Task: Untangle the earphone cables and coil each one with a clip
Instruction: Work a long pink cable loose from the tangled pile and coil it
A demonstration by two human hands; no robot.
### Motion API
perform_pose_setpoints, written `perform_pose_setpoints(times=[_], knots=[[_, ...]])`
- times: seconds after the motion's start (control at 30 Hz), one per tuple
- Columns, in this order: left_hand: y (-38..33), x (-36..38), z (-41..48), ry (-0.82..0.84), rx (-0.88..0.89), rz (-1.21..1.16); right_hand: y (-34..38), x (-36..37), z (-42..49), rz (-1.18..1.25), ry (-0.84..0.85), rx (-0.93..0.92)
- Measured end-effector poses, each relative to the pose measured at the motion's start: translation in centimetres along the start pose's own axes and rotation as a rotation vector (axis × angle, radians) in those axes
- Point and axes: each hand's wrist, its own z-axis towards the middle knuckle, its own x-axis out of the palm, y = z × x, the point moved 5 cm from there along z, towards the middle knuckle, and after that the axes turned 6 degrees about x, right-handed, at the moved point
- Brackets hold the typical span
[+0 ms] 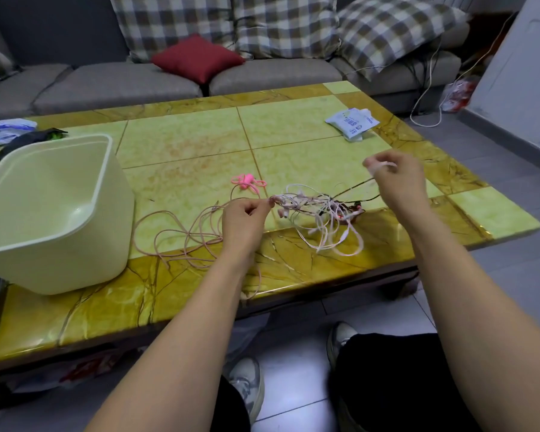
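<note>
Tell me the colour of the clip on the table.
The clip is bright pink, clearest in the head view.

Blue print marks the white packet (352,123) at the table's (181,141) far right, but it is too blurred to read.

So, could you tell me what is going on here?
A person at the table works on a tangle of earphone cables. The left hand pinches a pink cable at the tangle's edge. The right hand, raised, pinches a white strand. A pink clip lies beyond.
</note>
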Motion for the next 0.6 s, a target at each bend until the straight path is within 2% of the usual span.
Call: perform_pose_setpoints(times=[0.1,0.13,0.17,0.27,0.3,0.37,0.43,0.5,0.6], knots=[[0.1,0.1,0.1,-0.014,-0.025,-0.034,-1.8,-2.3,1.1,0.192,-0.197,0.121],[0.0,0.2,0.1,-0.02,-0.024,-0.04,-2.2,-2.6,1.4,0.215,-0.196,0.149],[0.0,0.3,0.2,-0.022,-0.02,-0.044,-2.6,-2.4,1.6,0.213,-0.112,0.194],[0.3,0.7,0.1,-0.016,-0.015,-0.041,-3.6,0.4,0.5,0.046,0.416,0.336],[0.5,0.8,0.1,-0.017,-0.024,-0.04,-3.4,1.0,-0.2,-0.071,0.517,0.299],[0.7,1.0,0.1,-0.02,-0.046,-0.021,-1.7,1.6,-1.1,-0.213,0.519,0.105],[0.5,1.2,0.0,-0.023,-0.028,-0.005,0.8,2.1,-2.0,-0.157,0.513,-0.095],[0.1,1.5,-0.2,-0.005,0.022,0.014,2.4,3.5,-3.6,-0.057,0.615,-0.171],[-0.1,1.9,-0.3,0.034,0.05,0.017,1.7,6.4,-5.2,-0.212,0.708,-0.24]])
